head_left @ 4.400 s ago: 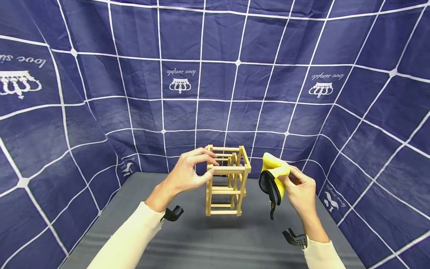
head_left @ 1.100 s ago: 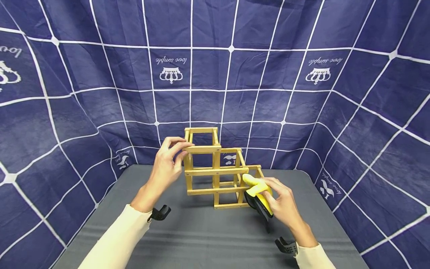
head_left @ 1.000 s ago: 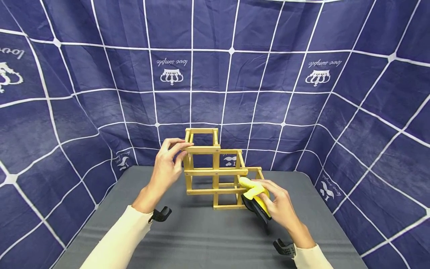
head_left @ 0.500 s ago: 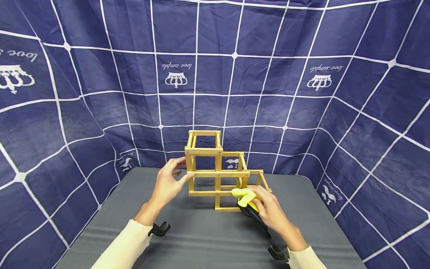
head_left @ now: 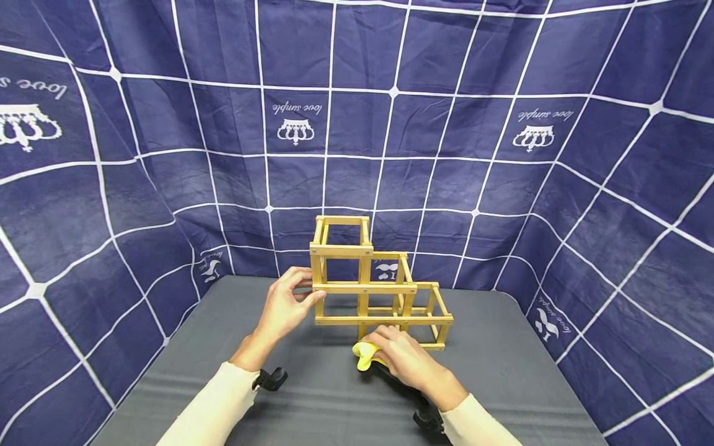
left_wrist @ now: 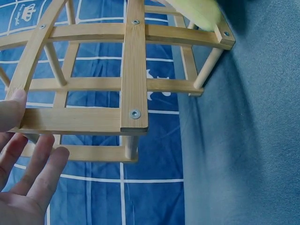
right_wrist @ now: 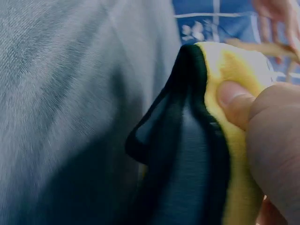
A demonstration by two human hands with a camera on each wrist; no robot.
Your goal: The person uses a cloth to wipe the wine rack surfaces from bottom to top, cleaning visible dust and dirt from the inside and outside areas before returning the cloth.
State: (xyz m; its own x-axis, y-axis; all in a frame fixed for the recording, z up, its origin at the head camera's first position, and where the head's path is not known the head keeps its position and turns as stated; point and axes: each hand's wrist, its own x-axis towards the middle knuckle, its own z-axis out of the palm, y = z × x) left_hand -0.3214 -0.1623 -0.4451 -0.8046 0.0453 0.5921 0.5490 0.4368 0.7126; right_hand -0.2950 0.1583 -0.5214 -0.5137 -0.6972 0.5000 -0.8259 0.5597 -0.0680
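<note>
A stepped rack of pale wooden bars (head_left: 362, 288) stands on the grey surface, its long side facing me. My left hand (head_left: 283, 311) grips its left upright, thumb in front and fingers behind; the left wrist view shows the thumb on the wooden bars (left_wrist: 134, 70). My right hand (head_left: 415, 364) pinches a folded yellow cloth (head_left: 365, 355) with dark trim, low in front of the rack's bottom rail. In the right wrist view my thumb presses on the yellow side of the cloth (right_wrist: 234, 65), while its dark grey side hangs below. The right hand covers part of the bottom rail.
A dark grey cloth-covered surface (head_left: 312, 402) lies under everything. Blue curtains with a white grid (head_left: 357, 124) rise at the back and both sides. A black band (head_left: 270, 379) is on the left wrist and another black band (head_left: 428, 418) on the right.
The rack has turned from end-on to broadside. My left hand has slid from its top down the left upright. The right hand has carried the yellow cloth leftward and down along the front.
</note>
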